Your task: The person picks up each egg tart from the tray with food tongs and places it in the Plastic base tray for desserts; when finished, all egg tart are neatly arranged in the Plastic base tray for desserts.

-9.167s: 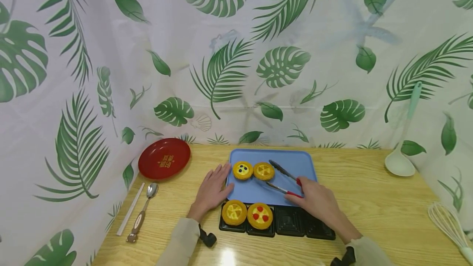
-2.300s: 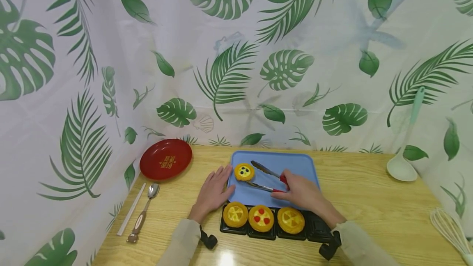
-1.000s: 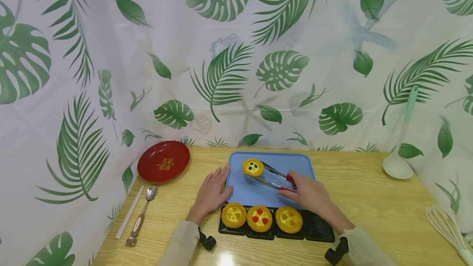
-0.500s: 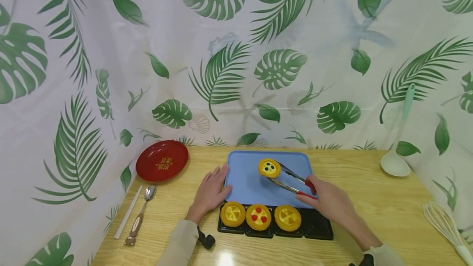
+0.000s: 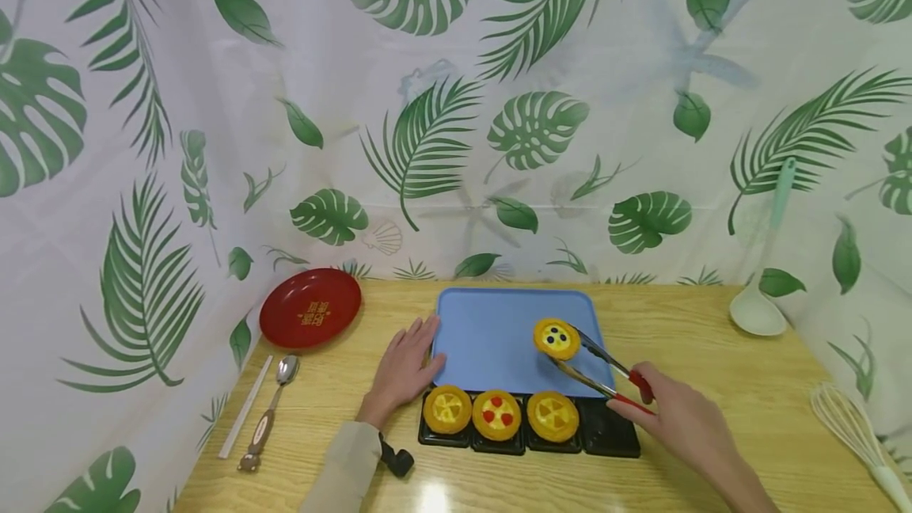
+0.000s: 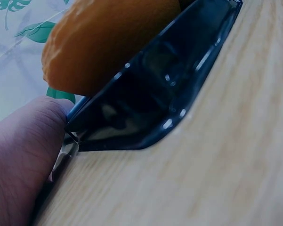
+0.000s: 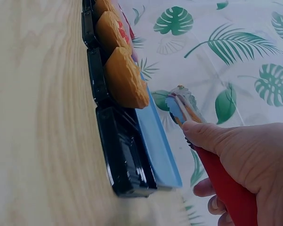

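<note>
My right hand (image 5: 687,422) grips red-handled metal tongs (image 5: 606,355). Pinched between the tong tips is an egg tart (image 5: 557,338) topped with dark blue berries, held over the right part of a blue tray (image 5: 484,347). My left hand (image 5: 402,370) lies with straight fingers at the tray's left edge. Along the tray's front runs a row of black plastic cups (image 5: 611,427). From the left they hold a tart with yellow wedges (image 5: 447,410), one with red pieces (image 5: 496,416) and another yellow-wedge tart (image 5: 552,417); the rightmost cup shows its dark floor.
A red plate (image 5: 310,309) leans at the back left. Before it lie a white stick (image 5: 245,406) and a spoon (image 5: 265,422) with a brown handle. To the right, a ladle (image 5: 758,311) leans on the leaf-patterned curtain, and a whisk (image 5: 851,426) lies at the table's right side.
One yellow-wedge tart went from the blue tray to the third cup. Then the tongs took hold of the berry tart, lifted it and carried it right. My left hand stayed put.
</note>
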Demonstrator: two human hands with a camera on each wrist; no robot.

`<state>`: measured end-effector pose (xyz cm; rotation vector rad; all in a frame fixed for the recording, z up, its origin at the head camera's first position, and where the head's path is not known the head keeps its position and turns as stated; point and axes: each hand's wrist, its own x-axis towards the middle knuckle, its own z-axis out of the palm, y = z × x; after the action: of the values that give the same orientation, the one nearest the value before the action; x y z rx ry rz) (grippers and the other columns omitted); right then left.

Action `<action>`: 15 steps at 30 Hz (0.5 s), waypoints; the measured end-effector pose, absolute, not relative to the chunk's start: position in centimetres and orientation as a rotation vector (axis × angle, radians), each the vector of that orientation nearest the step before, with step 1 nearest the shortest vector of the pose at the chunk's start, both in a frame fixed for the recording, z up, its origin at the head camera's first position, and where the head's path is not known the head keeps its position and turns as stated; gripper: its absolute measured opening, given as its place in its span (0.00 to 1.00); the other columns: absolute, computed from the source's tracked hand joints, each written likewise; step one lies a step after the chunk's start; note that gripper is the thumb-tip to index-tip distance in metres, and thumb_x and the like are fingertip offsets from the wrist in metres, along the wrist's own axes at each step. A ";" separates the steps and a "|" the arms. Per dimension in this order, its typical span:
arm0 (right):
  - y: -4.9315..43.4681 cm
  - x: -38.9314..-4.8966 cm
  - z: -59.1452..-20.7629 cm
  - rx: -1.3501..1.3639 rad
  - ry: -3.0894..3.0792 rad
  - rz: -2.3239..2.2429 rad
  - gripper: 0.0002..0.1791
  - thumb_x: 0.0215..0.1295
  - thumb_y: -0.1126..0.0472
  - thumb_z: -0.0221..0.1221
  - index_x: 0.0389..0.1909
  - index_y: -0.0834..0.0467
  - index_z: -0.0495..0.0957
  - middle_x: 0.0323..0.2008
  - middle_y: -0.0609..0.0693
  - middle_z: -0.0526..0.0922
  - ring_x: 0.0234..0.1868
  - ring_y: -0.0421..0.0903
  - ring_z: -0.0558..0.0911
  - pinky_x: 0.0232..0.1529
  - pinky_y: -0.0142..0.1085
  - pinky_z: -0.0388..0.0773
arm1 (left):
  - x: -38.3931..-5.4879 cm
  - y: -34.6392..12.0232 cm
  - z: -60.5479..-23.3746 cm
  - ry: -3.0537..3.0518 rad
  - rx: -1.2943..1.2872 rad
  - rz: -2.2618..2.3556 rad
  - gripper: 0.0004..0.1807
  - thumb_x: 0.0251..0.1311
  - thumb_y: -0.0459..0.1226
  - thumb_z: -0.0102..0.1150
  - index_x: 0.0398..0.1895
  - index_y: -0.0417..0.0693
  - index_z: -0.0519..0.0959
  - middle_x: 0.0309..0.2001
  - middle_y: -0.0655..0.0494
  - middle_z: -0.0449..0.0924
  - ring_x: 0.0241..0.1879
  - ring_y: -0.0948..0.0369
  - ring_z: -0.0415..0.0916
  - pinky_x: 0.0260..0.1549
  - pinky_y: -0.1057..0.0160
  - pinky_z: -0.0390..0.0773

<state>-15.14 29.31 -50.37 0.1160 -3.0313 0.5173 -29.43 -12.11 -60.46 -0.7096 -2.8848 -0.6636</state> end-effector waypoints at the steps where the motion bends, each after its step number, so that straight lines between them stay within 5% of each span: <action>1: 29.5 -14.8 -50.5 0.104 -3.037 0.516 0.32 0.60 0.31 0.68 0.43 0.54 0.74 0.25 0.44 0.70 0.21 0.43 0.67 0.20 0.36 0.61 | -29.4 -12.1 -60.4 -2.885 -0.709 -0.662 0.39 0.77 0.57 0.42 0.85 0.52 0.53 0.83 0.56 0.53 0.82 0.51 0.49 0.79 0.45 0.50; 15: 30.8 -8.7 -51.3 -0.083 -3.061 0.553 0.31 0.63 0.31 0.67 0.44 0.54 0.72 0.24 0.44 0.66 0.18 0.43 0.63 0.20 0.35 0.56 | -29.2 -12.1 -60.6 -2.876 -0.700 -0.677 0.39 0.77 0.57 0.42 0.85 0.52 0.53 0.83 0.57 0.53 0.82 0.52 0.49 0.79 0.44 0.50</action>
<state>-8.73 30.75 -51.34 -0.0833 -3.0613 0.5526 -29.19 -12.06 -60.60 -0.7003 -2.8756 -0.6766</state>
